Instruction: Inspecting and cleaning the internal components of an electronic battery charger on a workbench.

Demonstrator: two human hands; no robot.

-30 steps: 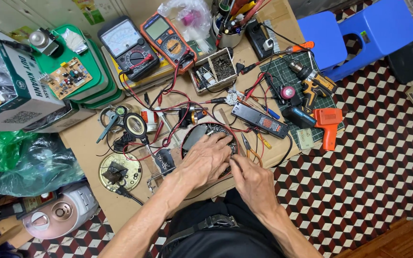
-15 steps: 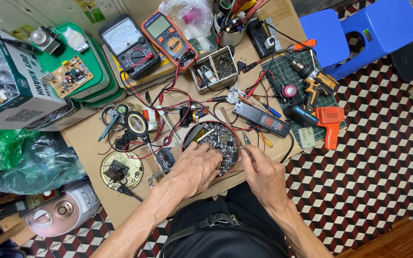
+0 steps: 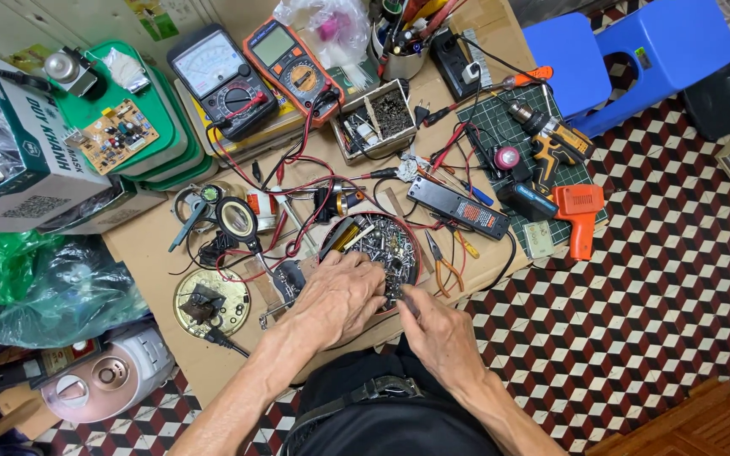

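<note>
Metal screws and small parts fill the round tray [image 3: 399, 245] that sits near the front edge of the tabletop [image 3: 149, 245], and both my hands are in it. My left hand [image 3: 335, 295] lies across the tray's near-left side, fingers curled down into the heap; whether they pinch anything I cannot tell, since the knuckles cover the tips. My right hand [image 3: 441, 333] rests at the tray's near rim with thumb and forefinger pressed together on something small and dark at the edge of the pile.

A second ago my hands covered most of the tray. Since then they have slid toward me and to the right, so the far half of the screws now shows, and the right hand has gone from lying flat to pinching. I judge that the sorting has narrowed to picking out one piece.

Just right of the tray lie orange-handled pliers [image 3: 445, 266], and beyond it a long black box [image 3: 458, 207] with leads. Left of the tray stand a magnifier [image 3: 236, 219] and a round metal plate [image 3: 211, 301]. Two multimeters [image 3: 221, 80] sit toward the far edge.
</note>
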